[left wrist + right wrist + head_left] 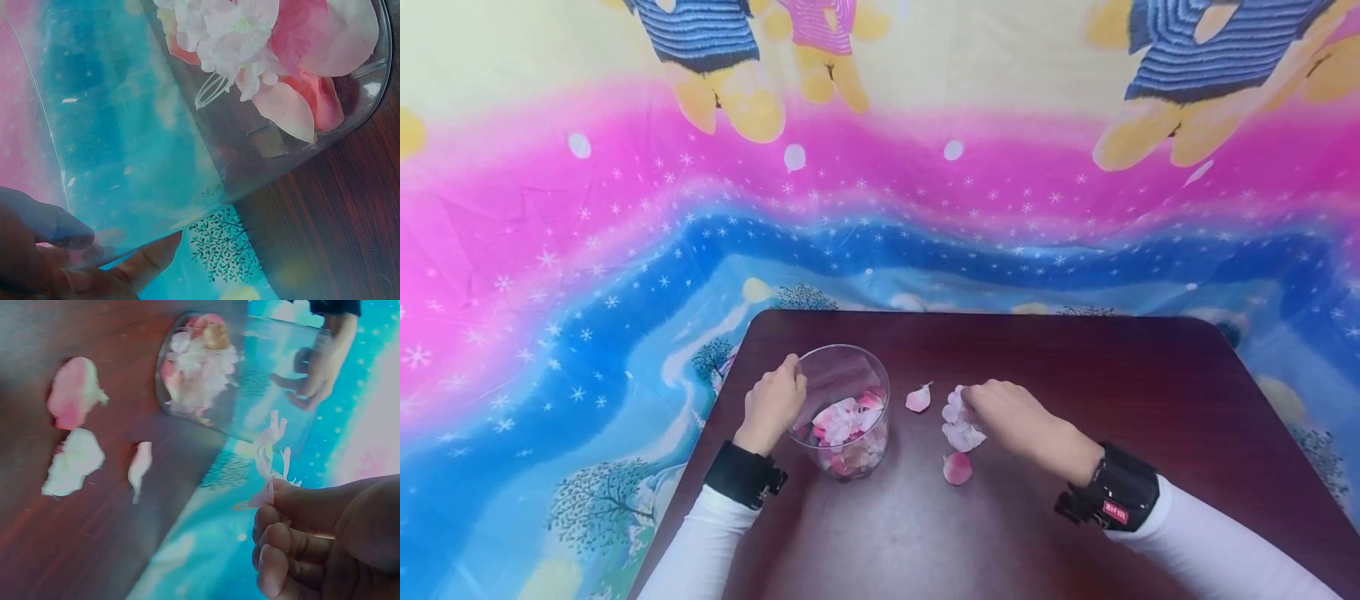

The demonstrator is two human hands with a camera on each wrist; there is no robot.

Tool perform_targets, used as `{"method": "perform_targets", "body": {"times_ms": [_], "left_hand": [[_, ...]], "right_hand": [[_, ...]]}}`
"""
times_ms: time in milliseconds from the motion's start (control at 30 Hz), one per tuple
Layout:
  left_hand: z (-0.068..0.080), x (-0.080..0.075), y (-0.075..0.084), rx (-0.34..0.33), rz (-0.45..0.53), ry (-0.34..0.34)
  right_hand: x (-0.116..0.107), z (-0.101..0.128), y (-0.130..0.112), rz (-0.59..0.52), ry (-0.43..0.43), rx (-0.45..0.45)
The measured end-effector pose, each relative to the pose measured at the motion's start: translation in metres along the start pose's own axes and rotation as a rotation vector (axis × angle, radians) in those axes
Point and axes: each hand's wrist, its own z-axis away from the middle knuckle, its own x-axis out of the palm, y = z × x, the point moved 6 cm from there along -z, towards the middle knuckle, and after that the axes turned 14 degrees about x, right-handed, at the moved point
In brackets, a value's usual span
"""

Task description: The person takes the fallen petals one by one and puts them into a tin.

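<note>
Looking from the head view: the left hand [772, 404] is gripping the rim of the glass jar [844, 410], steadying it on the desk [1075, 375]; the right hand [1011, 417] is pinching at a pale petal cluster [961, 432], with loose petals [957, 468] lying beside it.
Left wrist view: curled fingers [147, 259] are clasping the tilted jar wall [125, 156]; pink and white petals [281, 56] are piling at its base.
Right wrist view: thumb and fingers [281, 550] are nipping a thin white floral piece [270, 464] above the desk, well apart from the jar [206, 369].

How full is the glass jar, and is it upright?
Partly full, upright. The glass jar stands on the table, petals filling its lower part; the left hand grips its rim.
</note>
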Motion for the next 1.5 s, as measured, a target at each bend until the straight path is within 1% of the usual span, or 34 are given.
{"method": "perform_targets", "body": {"times_ms": [167,333,667,1033,1167,1267,1333,1500], "left_hand": [[0.0,0.001,0.0,-0.001,0.005,-0.009],[0.001,0.002,0.0,-0.004,0.007,-0.012],[0.001,0.002,0.0,-0.002,0.001,-0.008],[0.001,0.002,0.002,-0.013,0.006,-0.019],[0.001,0.001,0.002,-0.012,0.008,-0.017],[0.001,0.001,0.001,-0.008,0.003,-0.015],[0.001,0.001,0.001,-0.007,0.002,-0.015],[0.0,0.002,0.001,-0.007,0.006,-0.014]], "right_hand": [[-0.011,-0.005,-0.012,-0.011,0.02,-0.009],[-0.017,-0.012,-0.028,-0.021,0.028,-0.001],[-0.024,-0.025,-0.07,-0.012,0.065,-0.099],[-0.014,-0.048,-0.093,-0.063,0.151,-0.122],[-0.009,-0.056,-0.102,-0.069,0.164,-0.127],[-0.004,-0.062,-0.107,-0.07,0.148,-0.119],[0.001,-0.065,-0.11,-0.047,0.109,-0.107],[0.018,-0.068,-0.112,0.08,-0.104,-0.072]]}}
